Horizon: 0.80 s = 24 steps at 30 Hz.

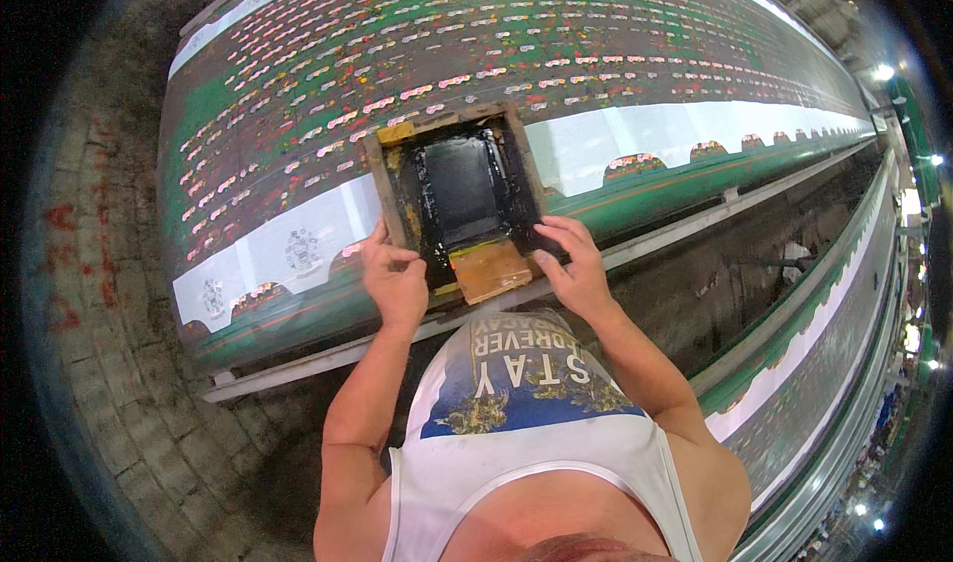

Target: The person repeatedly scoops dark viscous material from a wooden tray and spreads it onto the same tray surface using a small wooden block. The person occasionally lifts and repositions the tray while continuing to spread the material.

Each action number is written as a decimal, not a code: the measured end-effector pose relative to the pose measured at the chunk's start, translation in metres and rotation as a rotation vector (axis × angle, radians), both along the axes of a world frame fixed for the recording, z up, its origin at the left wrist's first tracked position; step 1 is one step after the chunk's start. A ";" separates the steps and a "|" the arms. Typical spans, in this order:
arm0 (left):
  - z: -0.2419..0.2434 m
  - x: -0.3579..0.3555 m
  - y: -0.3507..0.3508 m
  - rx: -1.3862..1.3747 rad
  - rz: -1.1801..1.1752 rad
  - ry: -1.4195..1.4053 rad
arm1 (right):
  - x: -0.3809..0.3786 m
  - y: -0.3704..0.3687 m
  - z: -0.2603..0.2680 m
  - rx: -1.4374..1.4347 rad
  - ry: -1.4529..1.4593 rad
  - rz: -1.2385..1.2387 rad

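A wooden-framed printing screen point(530, 161) lies over the near border of a long printed cloth point(417, 55), with dark wet ink inside the frame. Across its near end rests a flat wooden squeegee or block point(491, 270). My left hand point(398, 279) is at the frame's left side, fingers curled and thumb near the fingertips; whether it grips the frame I cannot tell. Beside the right side is my right hand point(573, 264), fingers and thumb apart, fingertips close to the frame's edge. Dark motifs point(303, 251) mark the white border left of the frame.
A pale metal rail point(670, 228) runs along the near edge of the green printing table point(298, 324). Another long table with printed cloth point(811, 383) stands at the right, across a dark gap. Brick-like paving point(112, 368) with red marks lies at the left.
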<state>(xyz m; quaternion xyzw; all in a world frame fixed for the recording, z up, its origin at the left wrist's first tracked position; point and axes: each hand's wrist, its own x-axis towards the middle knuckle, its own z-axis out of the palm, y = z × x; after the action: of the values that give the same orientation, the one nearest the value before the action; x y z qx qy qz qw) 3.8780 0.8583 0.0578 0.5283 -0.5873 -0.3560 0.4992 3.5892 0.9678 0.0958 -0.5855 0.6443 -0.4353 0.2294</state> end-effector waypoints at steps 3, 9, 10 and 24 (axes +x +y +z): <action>-0.009 -0.052 0.001 -0.090 -0.044 -0.016 | -0.048 0.012 -0.008 0.034 -0.113 -0.057; -0.027 -0.165 0.016 -0.063 0.002 0.058 | -0.153 0.022 -0.019 -0.036 -0.033 -0.026; -0.027 -0.179 0.018 -0.047 0.014 0.058 | -0.168 0.025 -0.019 -0.030 -0.034 -0.023; -0.038 -0.223 0.026 0.067 0.040 0.092 | -0.191 0.011 0.012 -0.232 0.401 0.491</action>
<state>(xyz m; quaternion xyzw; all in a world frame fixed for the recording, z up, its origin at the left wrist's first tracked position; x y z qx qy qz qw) 3.6552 0.8845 0.0193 0.5393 -0.5410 -0.3893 0.5147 3.3979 0.9791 0.1079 -0.8193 0.4626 -0.3137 0.1277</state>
